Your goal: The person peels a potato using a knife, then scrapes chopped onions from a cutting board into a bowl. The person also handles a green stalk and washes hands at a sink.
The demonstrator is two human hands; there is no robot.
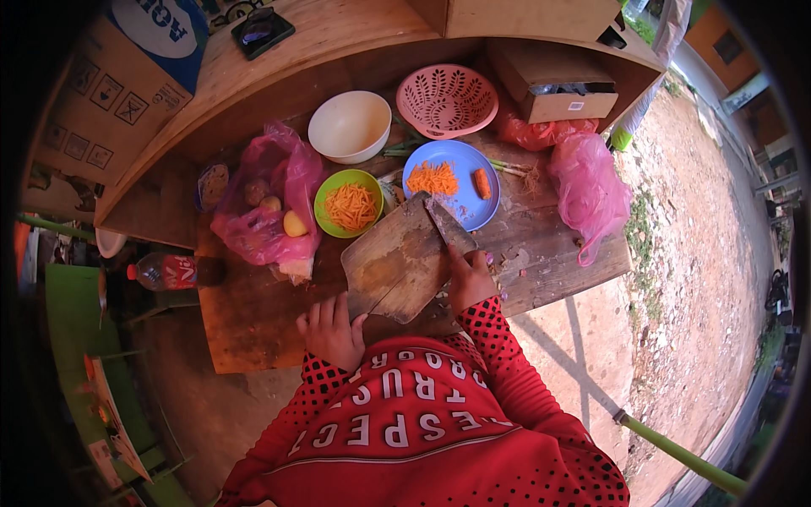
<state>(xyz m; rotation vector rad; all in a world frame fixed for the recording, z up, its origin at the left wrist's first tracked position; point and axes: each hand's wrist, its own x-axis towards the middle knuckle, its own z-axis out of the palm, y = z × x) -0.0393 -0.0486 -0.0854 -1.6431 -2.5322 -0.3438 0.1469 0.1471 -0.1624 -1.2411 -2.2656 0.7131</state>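
Note:
My right hand [470, 282] grips the handle of a knife [451, 227], whose blade lies at the right edge of a worn wooden cutting board [386, 266]. At the board's lower left edge rests my left hand [332, 331], its fingers on the rim; whether it grips the board I cannot tell. Beyond the board's far tip, a blue plate [472, 212] holds shredded carrot [434, 178] and a carrot piece [482, 184]. A green bowl [322, 218] of carrot shreds [350, 206] stands to the left of that plate.
A white bowl [350, 127] and pink basket [447, 101] stand behind. Pink plastic bags lie left [291, 158] and right [589, 184], the left one with potatoes [294, 224]. Spring onions [507, 167] lie beside the plate. A bottle [166, 271] is at the left, a cardboard box [570, 106] at the back right.

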